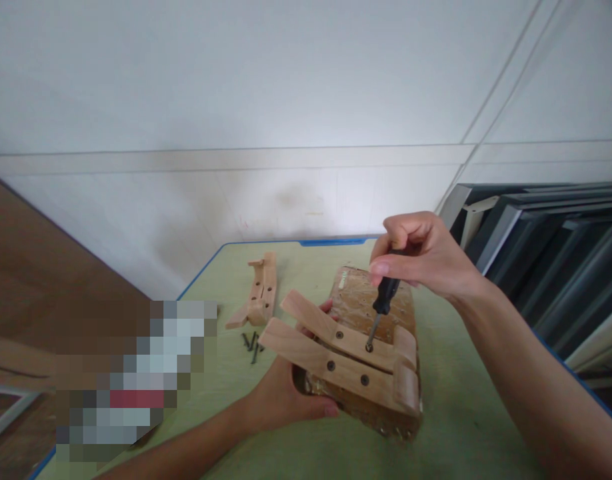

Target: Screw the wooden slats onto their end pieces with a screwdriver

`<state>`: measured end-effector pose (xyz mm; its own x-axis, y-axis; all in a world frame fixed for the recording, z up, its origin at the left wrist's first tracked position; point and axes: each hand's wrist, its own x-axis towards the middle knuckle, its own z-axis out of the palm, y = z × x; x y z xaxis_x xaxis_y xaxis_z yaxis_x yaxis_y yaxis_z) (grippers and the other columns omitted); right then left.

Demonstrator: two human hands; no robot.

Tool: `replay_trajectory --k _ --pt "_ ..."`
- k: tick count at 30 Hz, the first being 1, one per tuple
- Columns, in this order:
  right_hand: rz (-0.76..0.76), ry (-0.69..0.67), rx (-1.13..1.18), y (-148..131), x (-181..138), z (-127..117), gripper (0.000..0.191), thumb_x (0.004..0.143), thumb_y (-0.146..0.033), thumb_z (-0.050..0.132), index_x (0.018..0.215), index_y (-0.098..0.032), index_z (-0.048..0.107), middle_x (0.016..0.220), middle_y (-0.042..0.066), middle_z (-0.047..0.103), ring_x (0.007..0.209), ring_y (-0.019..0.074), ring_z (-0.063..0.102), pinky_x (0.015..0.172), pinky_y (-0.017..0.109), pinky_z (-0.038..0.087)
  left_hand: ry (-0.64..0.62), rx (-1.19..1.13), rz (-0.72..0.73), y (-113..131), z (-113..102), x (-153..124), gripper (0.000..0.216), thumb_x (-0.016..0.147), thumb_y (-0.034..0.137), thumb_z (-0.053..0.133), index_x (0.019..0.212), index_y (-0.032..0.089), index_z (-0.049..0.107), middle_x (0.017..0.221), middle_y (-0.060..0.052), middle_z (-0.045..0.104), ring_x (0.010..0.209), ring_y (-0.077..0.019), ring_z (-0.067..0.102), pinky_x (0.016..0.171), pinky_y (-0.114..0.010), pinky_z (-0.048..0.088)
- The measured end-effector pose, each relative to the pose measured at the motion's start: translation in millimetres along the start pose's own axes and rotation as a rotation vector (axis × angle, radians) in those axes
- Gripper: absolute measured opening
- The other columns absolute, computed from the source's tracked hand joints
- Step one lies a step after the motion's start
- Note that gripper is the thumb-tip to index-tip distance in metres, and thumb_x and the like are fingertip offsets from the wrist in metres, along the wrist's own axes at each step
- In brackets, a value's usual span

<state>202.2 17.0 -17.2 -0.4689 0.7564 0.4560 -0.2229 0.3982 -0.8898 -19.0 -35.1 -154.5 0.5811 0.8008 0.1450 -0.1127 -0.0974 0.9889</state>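
Observation:
My right hand [421, 257] is closed around the black handle of a screwdriver [385, 293]. The screwdriver leans a little, its tip at a screw hole in the nearer wooden bracket [316, 363], which is made of two pale curved arms with dark screw heads. My left hand [296, 393] grips that bracket from the left, thumb in front and some fingers hidden behind the wood. Beneath the bracket lies a brown block wrapped in clear tape [359, 293].
A second wooden bracket [261, 290] rests on the green table [206, 373], with several dark screws [253, 343] beside it. A pixelated patch [161, 367] covers the table's left side. Dark framed panels [551, 233] lean at the right. A white wall [266, 200] stands behind.

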Motion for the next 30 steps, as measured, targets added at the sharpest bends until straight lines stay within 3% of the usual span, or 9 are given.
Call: replay_trajectory --k 5,14,20,24,30 --pt "0.062 -0.024 0.003 -0.4 -1.4 -0.3 0.049 0.061 -0.012 0.074 0.051 -0.016 0.027 0.058 0.002 0.066 0.029 -0.0011 0.040 0.023 0.009 0.020 0.017 0.014 0.002 1.8 1.4 -0.6 0.094 0.054 0.043 0.078 0.135 0.027 0.032 0.140 -0.010 0.037 0.130 -0.0369 0.031 0.108 -0.053 0.024" --pt "0.096 -0.142 0.000 0.4 -2.2 -1.5 0.035 0.068 -0.019 0.070 0.059 -0.016 0.036 0.060 0.002 0.065 0.036 0.0005 0.044 0.027 0.008 0.026 0.022 0.003 -0.004 1.9 2.0 -2.1 0.098 0.055 0.043 0.078 0.137 0.028 0.027 0.142 -0.009 0.034 0.130 -0.0373 0.032 0.107 -0.053 0.026" --pt "0.065 -0.211 0.047 2.7 -1.1 -7.0 0.028 0.074 -0.025 0.065 0.070 -0.016 0.039 0.064 0.001 0.064 0.034 -0.0013 0.038 0.030 0.009 0.024 0.038 0.009 0.016 3.4 2.1 -1.7 0.092 0.055 0.041 0.078 0.134 0.029 0.033 0.143 -0.009 0.031 0.131 -0.0367 0.029 0.107 -0.052 0.027" --pt "0.025 -0.325 0.055 0.9 -1.7 -11.1 0.022 0.079 -0.030 0.060 0.085 -0.012 0.049 0.070 0.003 0.063 0.043 0.0006 0.044 0.035 0.009 0.032 0.013 0.008 0.028 4.6 1.4 -0.5 0.095 0.055 0.041 0.078 0.135 0.026 0.031 0.143 -0.011 0.031 0.130 -0.0380 0.030 0.106 -0.053 0.028" --pt "-0.043 -0.563 0.046 -3.6 -3.3 -15.7 0.025 0.090 -0.021 0.044 0.108 -0.009 0.058 0.090 0.011 0.062 0.071 0.0079 0.058 0.053 0.015 0.045 0.025 0.000 -0.016 -2.0 -1.2 -2.8 0.099 0.052 0.038 0.080 0.136 0.027 0.029 0.141 -0.011 0.036 0.129 -0.0377 0.033 0.107 -0.053 0.026"
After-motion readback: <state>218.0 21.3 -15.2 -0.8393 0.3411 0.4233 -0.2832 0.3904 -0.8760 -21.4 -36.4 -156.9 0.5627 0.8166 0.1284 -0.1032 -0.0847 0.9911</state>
